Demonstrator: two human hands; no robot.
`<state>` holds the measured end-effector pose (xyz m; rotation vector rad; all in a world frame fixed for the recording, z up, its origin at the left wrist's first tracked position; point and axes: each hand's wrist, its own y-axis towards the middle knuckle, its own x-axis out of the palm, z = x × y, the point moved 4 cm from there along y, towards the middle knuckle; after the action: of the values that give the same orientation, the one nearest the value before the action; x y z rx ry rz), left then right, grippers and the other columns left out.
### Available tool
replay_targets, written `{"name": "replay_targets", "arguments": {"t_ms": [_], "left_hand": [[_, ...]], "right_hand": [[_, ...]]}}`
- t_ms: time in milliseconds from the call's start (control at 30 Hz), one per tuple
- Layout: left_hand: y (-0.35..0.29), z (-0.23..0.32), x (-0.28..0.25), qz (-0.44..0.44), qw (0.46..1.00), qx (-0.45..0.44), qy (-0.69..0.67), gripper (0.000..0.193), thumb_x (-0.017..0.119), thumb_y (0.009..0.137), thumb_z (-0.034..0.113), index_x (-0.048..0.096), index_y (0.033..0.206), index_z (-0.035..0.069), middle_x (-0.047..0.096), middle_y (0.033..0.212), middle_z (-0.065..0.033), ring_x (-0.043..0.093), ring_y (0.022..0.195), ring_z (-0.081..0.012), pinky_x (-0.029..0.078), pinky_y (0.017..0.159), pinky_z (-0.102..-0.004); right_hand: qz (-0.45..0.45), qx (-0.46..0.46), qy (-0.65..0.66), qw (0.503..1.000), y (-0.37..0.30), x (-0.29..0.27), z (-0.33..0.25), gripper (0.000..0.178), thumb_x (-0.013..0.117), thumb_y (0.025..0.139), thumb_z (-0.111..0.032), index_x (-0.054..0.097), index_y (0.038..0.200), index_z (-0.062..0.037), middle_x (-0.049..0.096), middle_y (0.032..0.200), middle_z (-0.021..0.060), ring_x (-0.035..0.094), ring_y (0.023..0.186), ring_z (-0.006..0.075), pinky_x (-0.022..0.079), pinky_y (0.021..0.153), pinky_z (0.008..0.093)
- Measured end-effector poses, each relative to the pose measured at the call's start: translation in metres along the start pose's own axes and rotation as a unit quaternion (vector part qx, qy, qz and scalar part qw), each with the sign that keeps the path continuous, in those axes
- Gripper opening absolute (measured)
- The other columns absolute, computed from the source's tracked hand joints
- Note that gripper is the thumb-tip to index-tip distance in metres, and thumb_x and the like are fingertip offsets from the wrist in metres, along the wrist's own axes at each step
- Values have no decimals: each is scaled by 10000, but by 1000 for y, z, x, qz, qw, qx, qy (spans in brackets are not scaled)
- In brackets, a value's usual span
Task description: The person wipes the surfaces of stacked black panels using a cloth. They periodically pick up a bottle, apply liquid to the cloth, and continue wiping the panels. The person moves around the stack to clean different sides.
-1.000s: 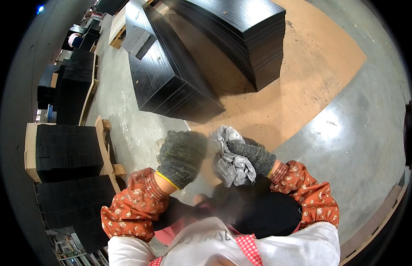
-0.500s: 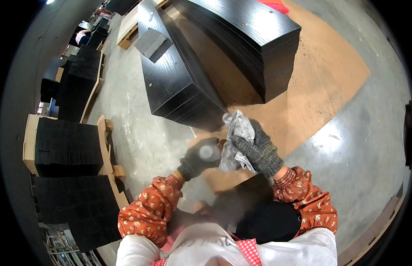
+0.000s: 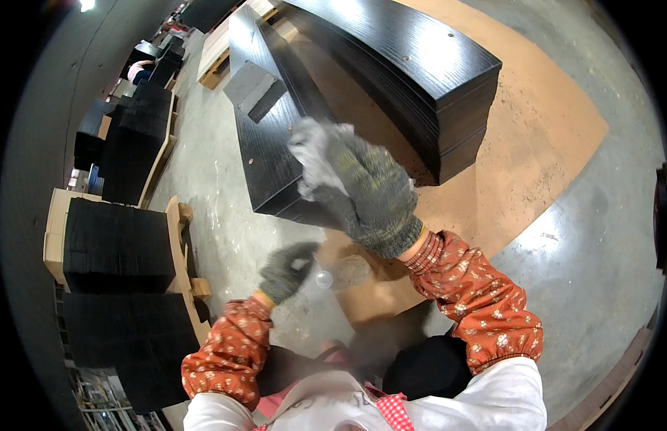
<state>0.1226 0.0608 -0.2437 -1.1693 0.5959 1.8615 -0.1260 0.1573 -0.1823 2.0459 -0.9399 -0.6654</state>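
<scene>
My right hand (image 3: 373, 190), in a grey-green knitted glove, is closed on a crumpled whitish-grey rag (image 3: 312, 147). The rag is over the near end of the left stack of black wood-grain boards (image 3: 269, 154); whether it touches the top board I cannot tell. Lower and to the left, my gloved left hand (image 3: 287, 273) is curled in front of that stack. By its fingers shows a small, clear, round-ended container (image 3: 323, 279), blurred and partly hidden. On the left stack's top lies a dark grey block (image 3: 253, 90).
A second black board stack (image 3: 437, 79) stands to the right, on a brown sheet (image 3: 542, 136) covering the concrete floor. At left are black stacks (image 3: 118, 244) on wooden pallets (image 3: 181, 251). A person (image 3: 138, 72) is far off at upper left.
My right hand has moved up and left with the rag, from in front of the left stack to above its end. My left hand has moved down and left, away from the rag.
</scene>
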Motion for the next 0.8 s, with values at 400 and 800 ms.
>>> {"name": "replay_targets", "arguments": {"t_ms": [400, 800], "left_hand": [[147, 117, -132, 218, 974, 58, -35, 401, 600, 878, 189, 532, 1246, 45, 577, 1211, -128, 549, 1132, -231, 413, 982, -355], [151, 133, -117, 101, 987, 99, 81, 389, 478, 936, 139, 474, 1299, -1, 505, 1308, -178, 475, 1235, -300, 349, 1044, -366]], "right_hand": [[37, -47, 76, 995, 34, -6, 4, 582, 708, 768, -256, 512, 1256, -7, 563, 1217, 210, 595, 1007, 378, 474, 861, 458], [59, -35, 134, 989, -10, -1, 32, 564, 657, 832, -284, 472, 1305, -38, 594, 1137, 155, 579, 1061, 316, 483, 864, 433]]}}
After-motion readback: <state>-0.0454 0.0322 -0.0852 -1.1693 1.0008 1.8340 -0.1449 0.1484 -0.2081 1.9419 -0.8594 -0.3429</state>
